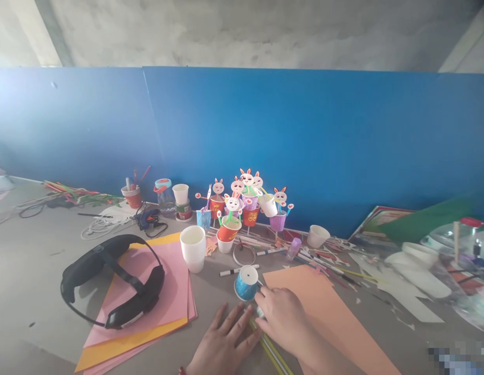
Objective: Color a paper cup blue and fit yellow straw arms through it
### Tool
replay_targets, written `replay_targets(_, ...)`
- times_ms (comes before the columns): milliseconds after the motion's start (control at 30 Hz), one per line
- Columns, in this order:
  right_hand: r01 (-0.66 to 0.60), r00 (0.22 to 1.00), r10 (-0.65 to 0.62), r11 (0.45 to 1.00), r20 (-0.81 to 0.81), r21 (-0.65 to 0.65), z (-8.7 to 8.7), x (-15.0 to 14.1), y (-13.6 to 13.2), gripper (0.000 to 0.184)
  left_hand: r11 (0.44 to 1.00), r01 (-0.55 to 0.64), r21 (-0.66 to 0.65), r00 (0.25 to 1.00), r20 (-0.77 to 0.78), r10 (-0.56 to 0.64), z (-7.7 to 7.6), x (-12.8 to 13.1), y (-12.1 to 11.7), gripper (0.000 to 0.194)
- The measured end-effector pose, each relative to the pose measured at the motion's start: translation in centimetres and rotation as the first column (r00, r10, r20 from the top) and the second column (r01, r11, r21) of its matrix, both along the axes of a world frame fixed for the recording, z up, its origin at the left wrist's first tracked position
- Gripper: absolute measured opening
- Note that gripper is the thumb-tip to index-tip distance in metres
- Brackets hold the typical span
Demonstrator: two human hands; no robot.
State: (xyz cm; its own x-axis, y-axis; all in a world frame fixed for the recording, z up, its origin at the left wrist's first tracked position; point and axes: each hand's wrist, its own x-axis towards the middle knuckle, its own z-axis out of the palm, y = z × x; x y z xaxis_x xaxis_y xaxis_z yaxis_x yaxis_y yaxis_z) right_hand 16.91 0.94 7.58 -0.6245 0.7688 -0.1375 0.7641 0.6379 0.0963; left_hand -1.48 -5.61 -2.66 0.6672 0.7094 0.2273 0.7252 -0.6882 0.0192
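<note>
My left hand (pixel 228 341) lies low in the view, palm down on the grey table with its fingers spread. Just right of it, my right hand (pixel 283 315) is closed, thumb and fingers curled round something small and whitish that they mostly hide. Beyond the fingertips stands a blue-wrapped paper cup (pixel 246 284), upside down, with a small hole in its white base. Whether the right fingers touch it I cannot tell. Yellow-green pipe cleaners or thin sticks (pixel 273 353) run under the hands toward the front edge. A marker (pixel 239 271) rests behind the cup.
Several rabbit-faced paper cup figures (pixel 230 226) stand at the back by the blue partition (pixel 284 130). A white cup (pixel 193 249), coloured paper (pixel 175 307) and a black headset (pixel 112 281) are on the left. Orange paper (pixel 323 312) and craft scraps (pixel 406 291) are on the right.
</note>
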Motion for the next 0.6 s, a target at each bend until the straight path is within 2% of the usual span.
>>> replay_targets(100, 0.059, 0.995, -0.063, 0.997, -0.082, -0.053, 0.5, 0.5, 0.2, 0.013, 0.999, -0.021, 0.030, 1.000, 0.023, 0.020, 0.1, 0.0, -0.1, 0.068)
replay_targets(233, 0.104, 0.971, -0.132, 0.984, -0.199, -0.144, 0.9, 1.2, 0.7, 0.013, 0.997, -0.041, -0.073, 0.989, 0.140, 0.051, 1.3, -0.2, -0.1, 0.079)
replay_targets(300, 0.111, 0.955, -0.157, 0.976, -0.252, -0.187, 1.2, 1.5, 0.8, 0.012, 0.989, -0.057, -0.137, 0.967, 0.238, 0.089, 2.1, -0.2, -0.2, 0.065)
replay_targets(367, 0.111, 0.938, -0.176, 0.969, -0.298, -0.222, 1.6, 1.6, 0.9, 0.010, 0.980, -0.068, -0.186, 0.912, 0.387, 0.136, 2.6, 0.0, -0.4, 0.050)
replay_targets(433, 0.108, 0.922, -0.190, 0.963, -0.338, -0.246, 2.1, 1.8, 0.8, 0.010, 0.970, -0.070, -0.232, 0.801, 0.567, 0.193, 2.7, 0.4, -0.5, 0.043)
replay_targets(500, 0.110, 0.907, -0.202, 0.960, -0.370, -0.257, 2.7, 1.9, 0.7, 0.011, 0.949, -0.088, -0.303, 0.633, 0.719, 0.289, 2.5, 1.1, -0.6, 0.038)
replay_targets(567, 0.110, 0.894, -0.213, 0.957, -0.395, -0.268, 3.3, 2.0, 0.6, 0.014, 0.896, -0.100, -0.433, 0.465, 0.776, 0.427, 2.1, 1.7, -0.4, 0.032)
replay_targets(600, 0.106, 0.887, -0.216, 0.955, -0.407, -0.276, 3.5, 2.1, 0.5, 0.015, 0.854, -0.089, -0.512, 0.410, 0.763, 0.500, 2.0, 2.0, -0.2, 0.034)
